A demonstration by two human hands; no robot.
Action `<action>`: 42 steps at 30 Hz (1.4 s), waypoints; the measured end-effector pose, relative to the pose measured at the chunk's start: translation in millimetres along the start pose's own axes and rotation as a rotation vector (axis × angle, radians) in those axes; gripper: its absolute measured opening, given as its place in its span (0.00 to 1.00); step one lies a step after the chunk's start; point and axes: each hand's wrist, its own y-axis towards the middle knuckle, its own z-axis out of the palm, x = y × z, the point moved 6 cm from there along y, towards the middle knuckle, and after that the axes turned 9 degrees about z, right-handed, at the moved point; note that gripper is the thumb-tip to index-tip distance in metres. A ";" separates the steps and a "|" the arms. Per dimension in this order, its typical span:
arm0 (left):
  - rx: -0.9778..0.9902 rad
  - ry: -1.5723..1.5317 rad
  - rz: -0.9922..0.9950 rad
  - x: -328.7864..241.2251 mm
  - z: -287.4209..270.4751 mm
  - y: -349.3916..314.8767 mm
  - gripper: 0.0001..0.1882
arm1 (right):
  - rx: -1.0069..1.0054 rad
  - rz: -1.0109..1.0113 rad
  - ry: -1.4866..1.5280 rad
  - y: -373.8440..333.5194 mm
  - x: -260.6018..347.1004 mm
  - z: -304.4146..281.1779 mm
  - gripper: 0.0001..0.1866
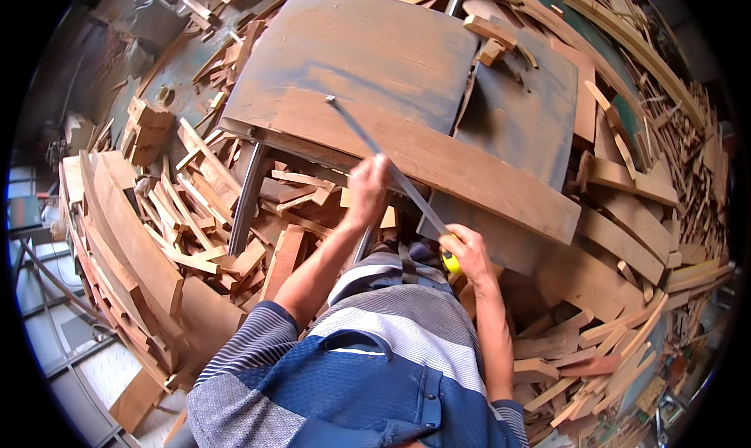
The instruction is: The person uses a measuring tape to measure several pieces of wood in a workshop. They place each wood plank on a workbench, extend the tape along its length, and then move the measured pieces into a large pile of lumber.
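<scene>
A tape measure (pixel 449 262) with a yellow case sits in my right hand (pixel 468 251), fingers wrapped round it. Its pulled-out blade (pixel 411 190) slants up and left over the near edge of a long reddish-brown board (pixel 469 166). My left hand (pixel 368 183) is closed on the blade partway along. The blade's hooked end (pixel 330 99) points away from me, over the board's left part; whether it touches the wood I cannot tell. The board lies along the near side of a dusty metal machine table (pixel 352 49).
Small wood blocks (pixel 491 37) lie on the table's right section (pixel 524 96). Offcuts (pixel 195 205) are heaped on the floor at left, with curved planks (pixel 129 237) stacked beyond them. More planks and thin strips (pixel 618 354) crowd the right side. A metal leg (pixel 249 197) supports the table's left.
</scene>
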 end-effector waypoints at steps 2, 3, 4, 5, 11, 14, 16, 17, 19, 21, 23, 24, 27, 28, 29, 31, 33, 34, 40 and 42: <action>-0.191 -0.040 -0.030 15.2 -51.6 47.4 0.21 | -0.218 0.032 -0.201 -14.9 5.3 -22.8 0.17; -0.254 -0.020 -0.048 45.2 -89.0 73.5 0.21 | -0.276 -0.036 -0.273 -18.3 4.3 -35.6 0.16; -0.279 0.076 -0.071 62.9 -118.3 92.2 0.20 | -0.278 0.009 -0.261 -22.2 5.7 -46.2 0.16; -0.275 -0.008 -0.179 74.6 -135.2 104.0 0.19 | -0.344 0.026 -0.288 -25.5 3.4 -59.6 0.15; -0.032 0.122 -0.349 79.9 -125.0 126.0 0.20 | -0.575 -0.016 -0.432 -26.2 30.7 -98.4 0.16; -0.016 0.309 -0.323 84.4 -118.1 134.0 0.24 | -0.608 0.015 -0.453 -6.2 25.5 -117.9 0.17; -0.020 0.373 -0.252 87.2 -119.8 136.1 0.27 | -0.607 -0.013 -0.501 9.0 29.4 -127.7 0.18; -0.012 0.406 -0.218 89.0 -119.2 136.1 0.28 | -0.612 -0.020 -0.522 17.1 30.3 -131.5 0.18; 0.072 0.569 -0.174 73.9 -107.2 130.4 0.29 | -0.701 -0.015 -0.580 32.0 25.2 -143.7 0.20; 0.066 0.773 -0.063 40.3 -95.1 116.2 0.26 | -0.734 0.041 -0.600 54.3 14.2 -157.5 0.20; 0.048 0.962 0.157 28.3 -96.9 103.1 0.20 | -0.759 0.055 -0.577 72.9 9.6 -162.3 0.21; 0.052 1.039 0.288 28.0 -99.6 97.5 0.18 | -0.793 0.078 -0.575 80.3 8.9 -160.4 0.20; 0.173 1.111 0.510 20.5 -89.3 80.1 0.13 | -0.887 0.104 -0.593 88.8 4.7 -158.7 0.17; 0.118 1.119 0.595 18.4 -84.6 74.4 0.12 | -0.901 0.103 -0.593 87.7 2.0 -159.6 0.16; 0.135 1.129 0.585 18.6 -85.9 73.5 0.12 | -0.906 0.095 -0.593 88.3 3.0 -156.3 0.16; 0.170 1.144 0.563 19.1 -87.6 73.2 0.13 | -0.896 0.118 -0.586 87.4 2.6 -153.6 0.15; 0.190 1.159 0.534 18.7 -87.6 75.2 0.13 | -0.889 0.130 -0.578 87.6 3.4 -152.8 0.15; 0.201 1.166 0.519 18.6 -87.5 76.0 0.13 | -0.885 0.134 -0.572 87.3 3.5 -152.4 0.15; 0.222 1.157 0.517 14.6 -90.1 79.2 0.13 | -0.914 0.093 -0.551 84.4 4.8 -149.8 0.15; 0.235 1.163 0.524 13.5 -86.6 80.8 0.13 | -0.905 0.076 -0.555 82.7 4.4 -151.3 0.15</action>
